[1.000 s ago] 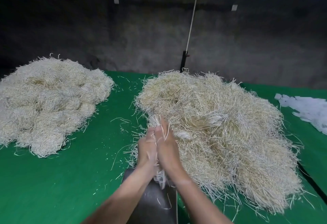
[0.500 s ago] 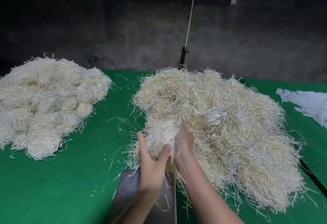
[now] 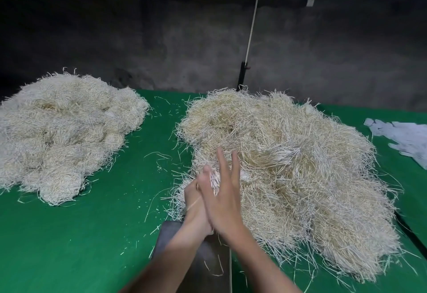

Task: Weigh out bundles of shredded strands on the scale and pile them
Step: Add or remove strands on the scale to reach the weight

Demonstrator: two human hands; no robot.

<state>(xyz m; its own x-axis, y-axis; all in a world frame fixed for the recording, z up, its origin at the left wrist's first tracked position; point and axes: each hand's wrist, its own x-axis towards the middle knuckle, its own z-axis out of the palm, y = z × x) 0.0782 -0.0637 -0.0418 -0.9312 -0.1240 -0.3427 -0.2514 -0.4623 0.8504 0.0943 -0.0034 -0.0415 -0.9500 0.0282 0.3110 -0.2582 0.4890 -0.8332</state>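
Green tabletop (image 3: 92, 235) below a dark wall (image 3: 138, 49) carried two strand heaps: the left heap (image 3: 62, 130) at its left edge, the larger right heap (image 3: 288, 165) mid-right. Over the one scale pan (image 3: 208, 263) at the near edge, the right hand (image 3: 225, 200), fingers straight, pressed one bundle (image 3: 215, 178) against the left hand (image 3: 195, 196), fingers hidden. Even pressure should stop shedding.

This is a rough workshop or packing shed. A stained concrete wall (image 3: 184, 49) stands dark behind a work table (image 3: 92, 235) spread with green cloth. Two big heaps of shredded strands lie on it, the left heap (image 3: 64, 130) and the right heap (image 3: 300, 165), with a metal scale pan (image 3: 208, 262) at the near side.
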